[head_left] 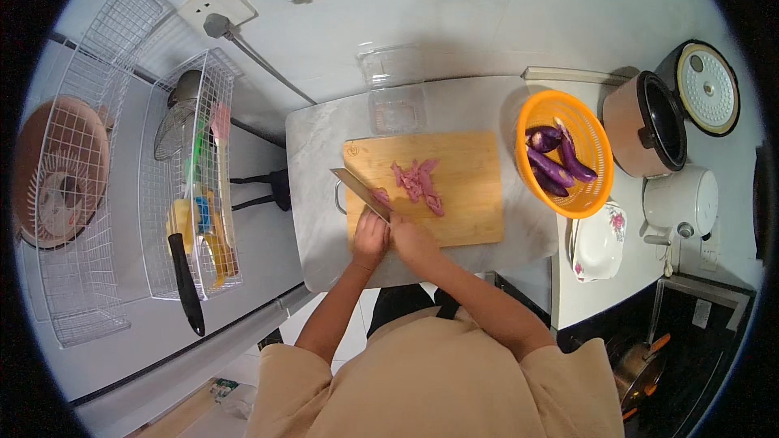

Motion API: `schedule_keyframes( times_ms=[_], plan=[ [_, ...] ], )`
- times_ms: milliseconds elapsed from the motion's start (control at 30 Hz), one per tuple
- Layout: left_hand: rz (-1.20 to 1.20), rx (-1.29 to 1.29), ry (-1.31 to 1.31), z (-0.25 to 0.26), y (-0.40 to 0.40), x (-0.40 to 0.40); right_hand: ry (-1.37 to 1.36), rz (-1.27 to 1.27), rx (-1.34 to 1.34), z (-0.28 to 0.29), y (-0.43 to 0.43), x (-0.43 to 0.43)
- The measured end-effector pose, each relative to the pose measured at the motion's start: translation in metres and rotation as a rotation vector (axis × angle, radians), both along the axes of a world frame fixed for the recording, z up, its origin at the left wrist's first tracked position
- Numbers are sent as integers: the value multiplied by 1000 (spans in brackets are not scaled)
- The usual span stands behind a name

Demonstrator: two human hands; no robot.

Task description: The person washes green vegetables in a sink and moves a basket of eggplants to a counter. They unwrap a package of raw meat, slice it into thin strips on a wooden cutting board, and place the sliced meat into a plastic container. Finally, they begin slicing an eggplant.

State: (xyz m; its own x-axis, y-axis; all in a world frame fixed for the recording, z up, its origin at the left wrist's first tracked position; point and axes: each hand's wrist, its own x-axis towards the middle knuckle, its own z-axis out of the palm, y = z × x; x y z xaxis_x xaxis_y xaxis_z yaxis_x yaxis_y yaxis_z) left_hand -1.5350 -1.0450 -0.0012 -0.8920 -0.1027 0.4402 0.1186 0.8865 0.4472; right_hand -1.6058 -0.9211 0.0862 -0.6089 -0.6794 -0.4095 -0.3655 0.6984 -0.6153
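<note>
A wooden cutting board (pixel 468 194) lies on a grey marble-patterned tabletop (pixel 319 194). My right hand (pixel 411 237) grips the handle end of a wide-bladed kitchen knife (pixel 359 190), its blade slanting toward the far left over the board's left part. Close beside the blade, my left hand (pixel 370 236) rests at the board's near left edge with bent fingers; whatever lies under them is hidden. A small piece of raw pink meat (pixel 381 196) shows just past the blade. More cut meat strips (pixel 417 182) sit in a loose pile mid-board.
An orange plastic basket (pixel 593 194) holds several purple eggplants (pixel 551 167). Behind the board stands an open clear plastic container (pixel 395 111). To the right are an open rice cooker (pixel 633 125), a white appliance (pixel 678 201) and floral dishes (pixel 599 249). Wire racks (pixel 210 134) with utensils hang at left.
</note>
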Motion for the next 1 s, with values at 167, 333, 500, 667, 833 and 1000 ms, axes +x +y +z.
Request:
schedule_keyframes(
  times_ms=[167, 333, 500, 667, 833, 1000],
  plan=[
    [-40, 73, -25, 7, -3, -3, 183, -62, -182, 2, 45, 24],
    [-59, 82, -58, -8, -5, -1, 16, -14, -68, -12, -9, -10],
    [-28, 58, -138, -3, -8, 4, 307, -82, -243, -18, 26, 15],
    [-43, 135, -32, 20, 3, -11, 199, -76, -266, -38, 54, -26],
    [-35, 106, -35, 34, 2, -3, 82, -160, -322, 7, 49, -42],
    [6, 84, -64, 31, 1, 2, 201, -8, -131, 20, 65, 4]
  ],
)
